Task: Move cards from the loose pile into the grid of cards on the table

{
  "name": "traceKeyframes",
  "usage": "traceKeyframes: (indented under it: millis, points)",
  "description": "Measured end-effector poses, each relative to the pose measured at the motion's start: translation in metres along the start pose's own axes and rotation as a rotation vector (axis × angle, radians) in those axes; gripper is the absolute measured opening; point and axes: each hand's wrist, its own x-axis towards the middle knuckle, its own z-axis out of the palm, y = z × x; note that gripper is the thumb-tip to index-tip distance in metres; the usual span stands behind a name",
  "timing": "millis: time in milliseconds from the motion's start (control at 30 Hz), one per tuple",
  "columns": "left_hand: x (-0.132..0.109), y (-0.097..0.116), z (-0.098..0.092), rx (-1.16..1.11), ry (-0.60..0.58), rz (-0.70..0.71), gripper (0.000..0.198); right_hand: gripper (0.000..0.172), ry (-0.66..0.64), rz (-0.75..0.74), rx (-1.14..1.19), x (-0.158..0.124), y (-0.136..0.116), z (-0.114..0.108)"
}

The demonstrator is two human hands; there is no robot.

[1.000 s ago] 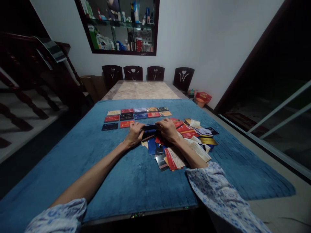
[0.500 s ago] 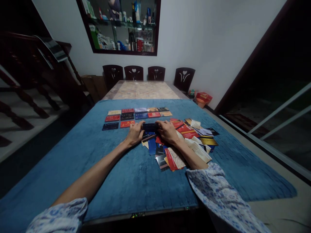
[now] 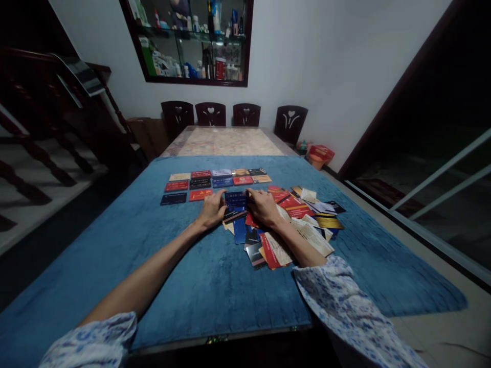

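Note:
A dark blue card point(image 3: 235, 198) lies between my two hands, at the right end of the nearest row of laid-out cards point(image 3: 199, 184). My left hand point(image 3: 211, 211) pinches its left edge and my right hand point(image 3: 263, 206) pinches its right edge, fingers curled. Under and to the right of my right forearm a loose heap of cards point(image 3: 295, 220) spreads over the blue cloth point(image 3: 184, 266). The rows hold red, black, blue and pale cards set side by side.
The blue cloth covers the near part of a long table point(image 3: 226, 142) with a pale marbled top. Several dark chairs point(image 3: 210, 113) stand at its far end. A glass cabinet point(image 3: 192, 41) hangs on the wall. A staircase point(image 3: 46, 133) rises at left.
Both hands have carried the dark blue card a little farther from me, from above the heap to the end of the nearest row, and it now lies flatter.

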Motion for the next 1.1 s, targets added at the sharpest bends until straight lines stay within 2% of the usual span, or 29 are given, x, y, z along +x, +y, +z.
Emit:
traceKeyframes:
  millis: [200,433,667,1100]
  points:
    - [0.002,-0.002,-0.001,-0.064,0.000,0.000,0.055,0.056,-0.004,-0.002,0.027,0.002,0.004,0.003]
    - [0.001,-0.002,-0.002,-0.028,0.012,0.015,0.062,0.058,-0.024,-0.027,0.067,0.005,0.007,0.001]
    - [0.001,-0.006,0.001,-0.023,0.015,0.021,0.061,0.062,-0.016,-0.060,0.079,0.007,0.010,0.003]
    - [0.001,-0.001,0.000,0.066,-0.038,0.002,0.057,0.058,-0.037,-0.061,0.069,0.009,0.013,0.006]
